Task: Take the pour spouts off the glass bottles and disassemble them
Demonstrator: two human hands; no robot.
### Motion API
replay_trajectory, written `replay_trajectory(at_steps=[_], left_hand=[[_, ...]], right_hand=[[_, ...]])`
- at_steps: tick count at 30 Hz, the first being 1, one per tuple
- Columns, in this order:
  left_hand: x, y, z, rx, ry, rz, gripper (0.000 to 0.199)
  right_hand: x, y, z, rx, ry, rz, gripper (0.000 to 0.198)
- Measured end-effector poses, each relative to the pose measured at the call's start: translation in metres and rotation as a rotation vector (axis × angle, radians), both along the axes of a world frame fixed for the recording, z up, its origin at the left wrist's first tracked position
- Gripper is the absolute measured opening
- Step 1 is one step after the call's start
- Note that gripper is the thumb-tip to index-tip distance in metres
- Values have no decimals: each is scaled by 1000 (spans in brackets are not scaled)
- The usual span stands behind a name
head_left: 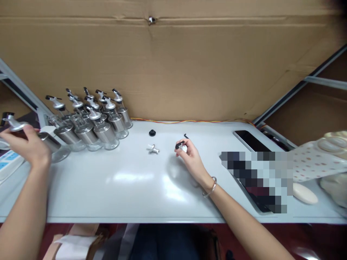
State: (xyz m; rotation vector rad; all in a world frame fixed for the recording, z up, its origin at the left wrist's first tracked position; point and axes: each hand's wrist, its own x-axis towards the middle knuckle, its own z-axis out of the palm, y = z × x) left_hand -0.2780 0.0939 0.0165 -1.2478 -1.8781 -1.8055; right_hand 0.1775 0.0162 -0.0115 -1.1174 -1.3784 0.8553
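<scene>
At the left edge my left hand [32, 144] is closed around the neck area of an oil bottle pourer [16, 124], silver with a black flap. Whether a bottle hangs below it is hidden. A glass bottle with a steel band [50, 142] stands just beside that hand. Over the middle of the table my right hand [191, 157] pinches a small silver pourer top [183, 148] with a black flap. A thin black piece [186, 136] lies just behind these fingers. To their left are a silver spout piece [154, 148] and a black stopper [152, 133].
Several glass oil bottles [105, 133] with steel bands and pourers stand grouped at the back left. A white power strip [11, 164] lies at the left edge. On the right are a phone [251, 140], a blurred-out dark device, a white oval object [305, 193] and a dotted cloth [311, 160].
</scene>
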Motion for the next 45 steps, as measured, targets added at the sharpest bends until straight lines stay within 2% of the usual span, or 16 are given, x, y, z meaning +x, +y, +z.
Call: replay_trajectory(at_steps=[3, 7, 10, 14, 17, 19, 23, 27, 30, 35, 40, 43, 45], left_hand=[[13, -21, -2, 122, 2, 46, 32], [45, -38, -8, 170, -24, -109, 32], [81, -44, -13, 117, 11, -217, 38], [135, -45, -15, -13, 47, -444, 38], [169, -32, -14, -49, 86, -654, 46], [184, -18, -14, -77, 140, -692, 52], [197, 9, -16, -120, 211, -614, 58], [191, 21, -23, -61, 271, -469, 76], [183, 22, -28, -9, 347, -407, 81], [177, 17, -29, 27, 472, -283, 76], [176, 10, -26, -87, 498, -111, 74], [169, 8, -27, -115, 506, -100, 77], [160, 9, -27, -64, 548, -113, 72]], right_hand=[[-1, 0, 2, -12, -37, -90, 27], [-2, -1, 4, -86, -87, -153, 33], [-3, -2, 4, -102, -164, -141, 33], [-4, -4, 5, -52, -202, -120, 32], [-3, -4, 5, 11, -178, -136, 29], [-2, -3, 4, 39, -171, -157, 28], [2, -1, 2, 81, -174, -170, 28], [3, -2, 3, 104, -160, -134, 29], [1, -4, 4, 141, -179, -115, 29], [0, -6, 3, 229, -197, -127, 27], [0, -5, 0, 234, -188, -147, 26], [1, -4, -1, 223, -179, -151, 26], [1, -4, -1, 205, -159, -154, 25]])
